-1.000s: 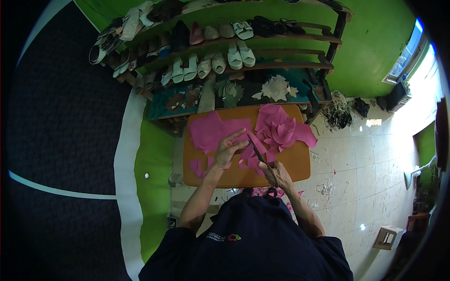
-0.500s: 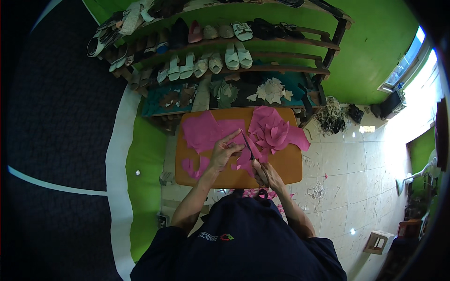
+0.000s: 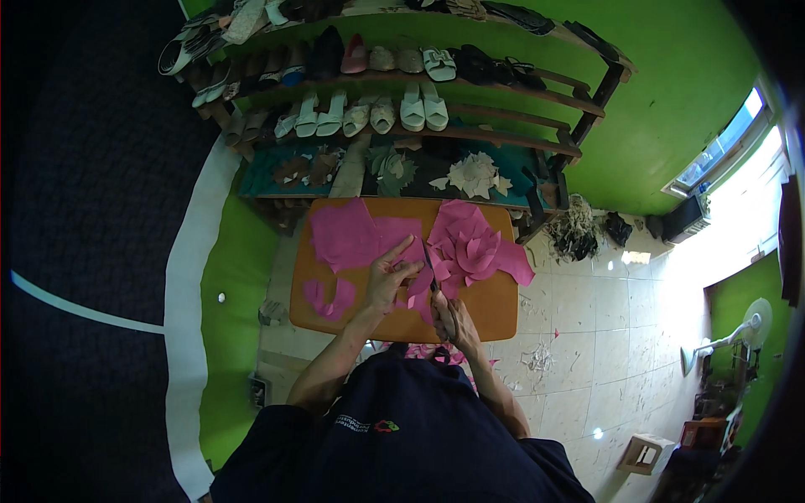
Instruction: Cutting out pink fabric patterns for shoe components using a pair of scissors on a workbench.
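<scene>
Over the orange table, my right hand (image 3: 454, 322) is closed round the handles of a pair of dark scissors (image 3: 432, 272), whose blades point away from me. A small pink sheet piece (image 3: 417, 285) hangs beside the blades. My left hand (image 3: 391, 278) grips this piece near its edge, index finger reaching up toward the scissor tips; its other fingers are partly hidden. Just right of the scissors lies a heap of pink petal-shaped cutouts (image 3: 471, 249). Larger pink sheets (image 3: 344, 235) spread over the far left of the table, and a curved pink offcut (image 3: 329, 299) sits nearer me.
The orange table (image 3: 314, 329) stands against a wooden rack (image 3: 520, 144) with rows of sandals and shoes. Cream cutouts (image 3: 478, 174) and green cutouts (image 3: 391, 168) lie on its lowest shelf. Scraps litter the tiled floor (image 3: 579, 335); a white fan (image 3: 738, 331) is at right.
The whole view has shifted, so table and rack appear further left. Both hands stay close together at the pink piece, and the scissor blades look more upright and closer to my left fingers.
</scene>
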`<state>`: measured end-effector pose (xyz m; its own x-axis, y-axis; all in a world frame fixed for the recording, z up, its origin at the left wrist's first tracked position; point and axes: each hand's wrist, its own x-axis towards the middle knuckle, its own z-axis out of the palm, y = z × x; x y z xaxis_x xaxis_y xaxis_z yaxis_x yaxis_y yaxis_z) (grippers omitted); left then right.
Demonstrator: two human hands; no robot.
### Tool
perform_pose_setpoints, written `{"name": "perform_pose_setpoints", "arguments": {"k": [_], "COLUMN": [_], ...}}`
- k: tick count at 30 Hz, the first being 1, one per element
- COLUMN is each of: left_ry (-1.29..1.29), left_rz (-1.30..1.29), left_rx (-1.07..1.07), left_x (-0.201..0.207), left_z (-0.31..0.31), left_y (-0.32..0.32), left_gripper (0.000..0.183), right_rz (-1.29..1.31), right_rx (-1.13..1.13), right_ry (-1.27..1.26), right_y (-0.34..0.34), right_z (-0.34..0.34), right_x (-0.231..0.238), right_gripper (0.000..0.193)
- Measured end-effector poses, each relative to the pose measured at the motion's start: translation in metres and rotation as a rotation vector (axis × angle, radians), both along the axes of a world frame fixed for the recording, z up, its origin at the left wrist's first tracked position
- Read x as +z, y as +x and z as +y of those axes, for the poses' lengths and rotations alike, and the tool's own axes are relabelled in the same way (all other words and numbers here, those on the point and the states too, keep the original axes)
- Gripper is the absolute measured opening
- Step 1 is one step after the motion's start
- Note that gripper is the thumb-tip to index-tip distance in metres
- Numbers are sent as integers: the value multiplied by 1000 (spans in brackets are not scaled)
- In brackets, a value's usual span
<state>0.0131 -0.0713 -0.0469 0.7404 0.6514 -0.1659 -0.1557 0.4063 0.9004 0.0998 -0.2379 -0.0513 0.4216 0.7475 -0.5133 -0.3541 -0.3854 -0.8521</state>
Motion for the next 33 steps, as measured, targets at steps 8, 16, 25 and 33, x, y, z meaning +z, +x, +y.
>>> {"name": "perform_pose_setpoints", "arguments": {"k": [8, 16, 25, 33], "left_ry": [-79, -110, -78, -144], "left_rz": [-52, -82, -48, 85], "left_rx": [111, 156, 252, 145], "left_x": [-12, -12, -28, -28], "left_z": [-11, -18, -30, -11], "left_y": [2, -2, -1, -26], "left_gripper": [64, 64, 68, 83], "right_rz": [15, -28, -182, -97], "right_rx": [-60, -96, -160, -171], "right_ry": [52, 13, 81, -71], "right_y": [-9, -20, -30, -27], "right_z": [4, 14, 14, 15], "right_x": [0, -3, -17, -26], "right_gripper": [64, 62, 61, 60]}}
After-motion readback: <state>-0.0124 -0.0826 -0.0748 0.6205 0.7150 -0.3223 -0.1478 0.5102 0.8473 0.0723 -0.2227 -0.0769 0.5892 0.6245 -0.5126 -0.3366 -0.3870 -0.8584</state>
